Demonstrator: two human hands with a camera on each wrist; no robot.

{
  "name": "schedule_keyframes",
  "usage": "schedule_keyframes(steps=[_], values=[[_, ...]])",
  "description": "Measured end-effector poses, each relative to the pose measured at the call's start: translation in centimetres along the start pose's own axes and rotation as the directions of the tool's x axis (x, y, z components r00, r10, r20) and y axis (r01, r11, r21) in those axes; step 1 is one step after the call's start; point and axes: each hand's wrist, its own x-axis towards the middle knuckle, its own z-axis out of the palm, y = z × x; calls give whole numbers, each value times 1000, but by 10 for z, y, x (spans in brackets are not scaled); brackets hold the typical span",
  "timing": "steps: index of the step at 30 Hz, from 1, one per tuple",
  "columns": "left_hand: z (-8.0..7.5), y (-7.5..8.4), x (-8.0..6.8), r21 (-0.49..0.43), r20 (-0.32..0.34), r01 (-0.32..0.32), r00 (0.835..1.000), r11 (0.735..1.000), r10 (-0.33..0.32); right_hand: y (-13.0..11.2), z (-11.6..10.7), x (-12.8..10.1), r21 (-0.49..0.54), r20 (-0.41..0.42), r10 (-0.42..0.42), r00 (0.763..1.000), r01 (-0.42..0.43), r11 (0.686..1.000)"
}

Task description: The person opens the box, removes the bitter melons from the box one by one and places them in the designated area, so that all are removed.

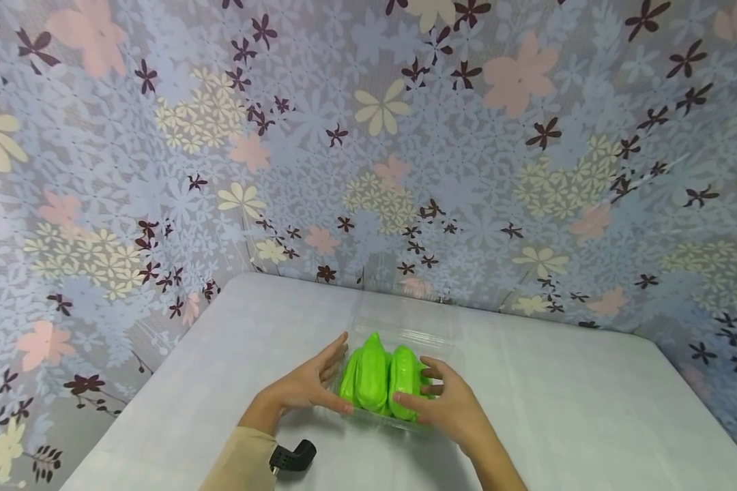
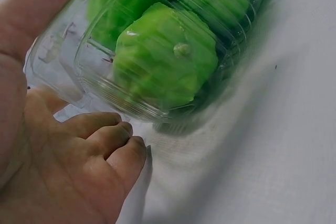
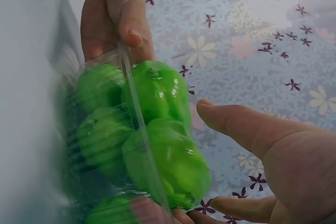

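Note:
Several glossy bright green vegetable-shaped pieces (image 1: 372, 378), lobed and pepper-like with small stem stubs, lie packed in a clear plastic box (image 1: 383, 421) on the table. My left hand (image 1: 304, 383) is at the box's left end, thumb at the front corner and fingers extended along the side. In the left wrist view, the box's ridged corner (image 2: 131, 106) sits between thumb and fingers. My right hand (image 1: 451, 402) spreads around the right end, its thumb overlapping a green piece (image 1: 404, 375) in the head view. From the right wrist, that thumb shows apart from the pieces (image 3: 168, 161).
A clear lid (image 1: 405, 331) stands open behind the box. White cloth covers the table (image 1: 565, 395), which meets a flower-patterned wall (image 1: 368, 170) at the back and left. A black strap with a camera mount (image 1: 293, 455) is on my left wrist.

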Motion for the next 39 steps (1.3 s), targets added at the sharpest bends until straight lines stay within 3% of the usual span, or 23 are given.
schedule_keyframes(steps=[10, 18, 22, 30, 39], values=[[1, 0, 1, 1, -7, 10, 1000, 1000, -10, -3, 5, -3, -57, -22, -34, 999, 33, 998], [2, -1, 1, 6, -11, 20, 1000, 1000, -20, 1, 9, 3, -223, -100, -121, 988, 96, 970], [3, -1, 0, 1, -8, 21, 1000, 1000, -21, 3, 12, 5, -258, -110, -125, 986, 94, 962], [3, 0, 1, 5, -13, 25, 1000, 1000, -25, 2, 14, 3, -266, -103, -129, 986, 98, 959], [2, 1, 1, 10, -13, 22, 1000, 1000, -22, 1, 15, 4, -179, -78, -117, 990, 101, 979]])
